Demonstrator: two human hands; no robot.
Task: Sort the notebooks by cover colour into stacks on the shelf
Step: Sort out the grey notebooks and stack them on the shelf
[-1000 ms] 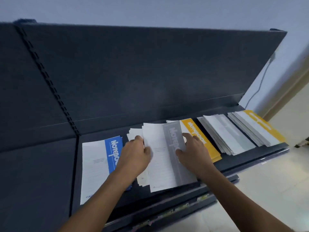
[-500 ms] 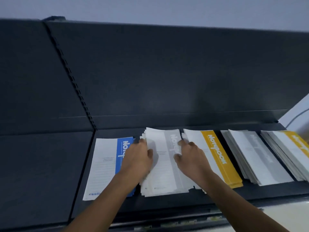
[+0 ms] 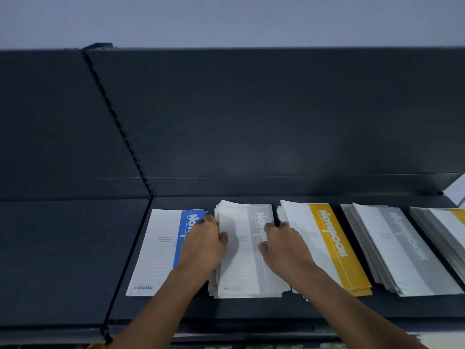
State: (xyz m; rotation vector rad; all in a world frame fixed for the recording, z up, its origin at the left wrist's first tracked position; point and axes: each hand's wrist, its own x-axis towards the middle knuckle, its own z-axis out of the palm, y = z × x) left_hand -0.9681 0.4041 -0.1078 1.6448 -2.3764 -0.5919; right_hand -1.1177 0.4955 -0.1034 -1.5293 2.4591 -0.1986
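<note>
Both L grip [image 3: 202, 245], R grip [image 3: 285, 249] prob. squared stack [image 3: 242, 270].

on the dark shelf [image 3: 251, 308], the left hand [image 3: 203, 244] and right hand [image 3: 284, 245] hold the grey notebook stack [image 3: 241, 270] by its long edges, between a blue notebook [image 3: 156, 250] and a yellow stack [image 3: 329, 245].

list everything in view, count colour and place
blue notebooks: one stack, white and blue, far left on the shelf
middle grey notebooks: one stack, white and grey, between the hands
yellow notebooks: one stack, white and yellow, right of it
right grey notebooks: one stack, further right
edge notebooks: one stack, yellow showing, cut by the right edge
shelf: one, dark
left hand: holds the middle stack's left edge
right hand: holds its right edge
</note>
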